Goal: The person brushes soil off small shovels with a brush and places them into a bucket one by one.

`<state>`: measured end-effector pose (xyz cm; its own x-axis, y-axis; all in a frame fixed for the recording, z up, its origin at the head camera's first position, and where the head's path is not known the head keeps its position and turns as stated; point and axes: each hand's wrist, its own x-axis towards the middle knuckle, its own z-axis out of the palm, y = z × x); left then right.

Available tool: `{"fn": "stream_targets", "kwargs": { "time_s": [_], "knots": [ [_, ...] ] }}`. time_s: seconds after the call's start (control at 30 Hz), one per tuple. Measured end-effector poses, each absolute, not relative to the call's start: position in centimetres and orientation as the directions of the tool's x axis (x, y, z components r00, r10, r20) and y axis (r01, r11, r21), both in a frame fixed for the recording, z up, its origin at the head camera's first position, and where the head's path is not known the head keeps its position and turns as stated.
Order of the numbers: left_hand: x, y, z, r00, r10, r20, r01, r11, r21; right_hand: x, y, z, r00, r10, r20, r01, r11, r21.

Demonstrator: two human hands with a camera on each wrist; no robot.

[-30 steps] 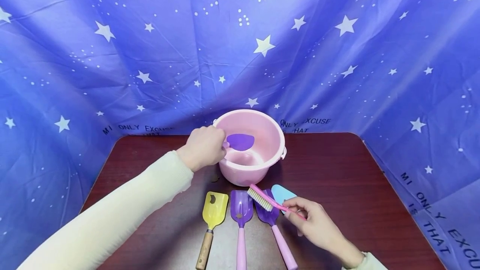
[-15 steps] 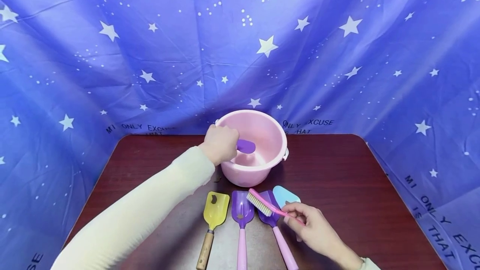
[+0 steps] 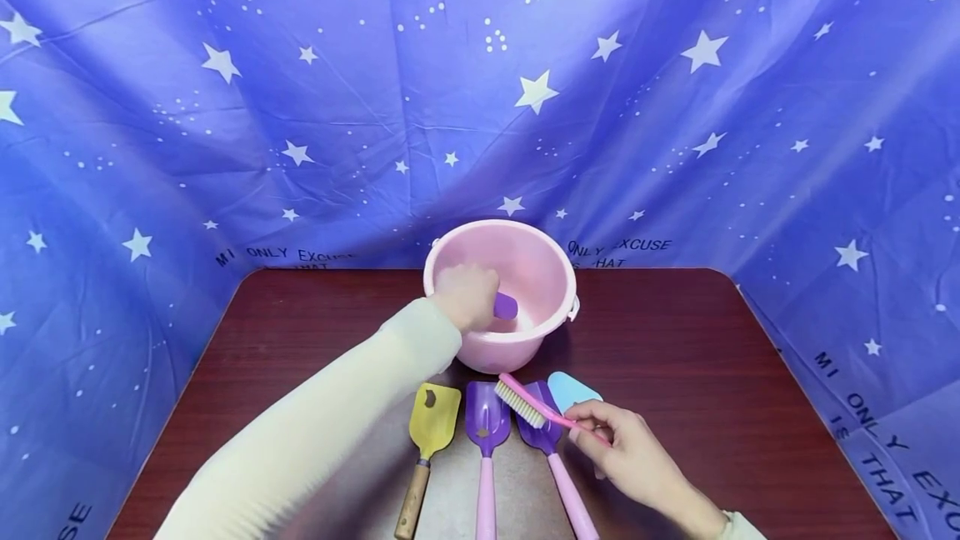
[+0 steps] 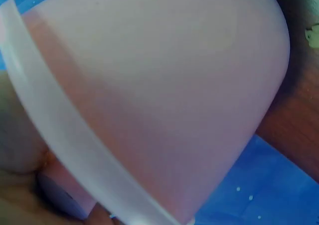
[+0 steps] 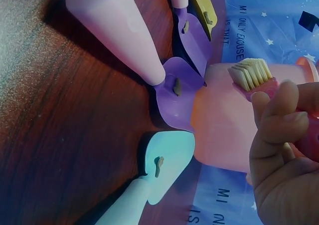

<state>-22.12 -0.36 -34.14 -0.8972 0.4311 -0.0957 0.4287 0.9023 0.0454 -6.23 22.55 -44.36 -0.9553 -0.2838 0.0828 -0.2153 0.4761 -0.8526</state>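
My left hand (image 3: 468, 294) reaches over the near-left rim into a pink bucket (image 3: 547, 273). It grips a small shovel whose purple blade (image 3: 506, 307) points down inside the bucket. The left wrist view shows mostly the bucket's outer wall (image 4: 174, 75), with the shovel's pink handle (image 4: 65, 185) behind the rim. My right hand (image 3: 637, 452) pinches the handle of a pink brush (image 3: 521, 401) with pale bristles. The brush is held above two purple shovels in front of the bucket, bristles toward the lower left in the head view.
Side by side lie a yellow shovel (image 3: 435, 419) with a wooden handle, a purple shovel (image 3: 487, 415), another purple shovel (image 3: 540, 432) and a light blue shovel (image 3: 573, 390). Small brown bits (image 5: 159, 165) sit on their blades. A blue star-printed curtain (image 3: 375, 65) surrounds the table (image 3: 675, 340).
My left hand has moved right and down from the bucket's left rim into it, taking the shovel along. The right hand and brush have barely moved.
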Motion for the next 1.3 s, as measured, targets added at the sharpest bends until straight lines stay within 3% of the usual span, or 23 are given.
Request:
{"fn": "stream_targets", "kwargs": {
  "time_s": [0.33,0.57,1.3],
  "knots": [
    [-23.0,-0.3,-35.2,-0.903,0.384,-0.192,0.359,0.921,0.154,-6.2,22.7,-44.8,-0.956,-0.283,0.075,-0.211,0.487,-0.848],
    [-23.4,-0.2,-35.5,-0.875,0.41,-0.258,0.363,0.907,0.212,-6.5,22.6,-44.7,-0.954,-0.291,0.072,-0.214,0.494,-0.843],
    [-24.4,0.0,-36.1,-0.874,0.404,-0.27,0.365,0.913,0.184,-6.3,22.7,-44.6,-0.956,-0.286,0.068,-0.201,0.466,-0.862]
  ]
}}
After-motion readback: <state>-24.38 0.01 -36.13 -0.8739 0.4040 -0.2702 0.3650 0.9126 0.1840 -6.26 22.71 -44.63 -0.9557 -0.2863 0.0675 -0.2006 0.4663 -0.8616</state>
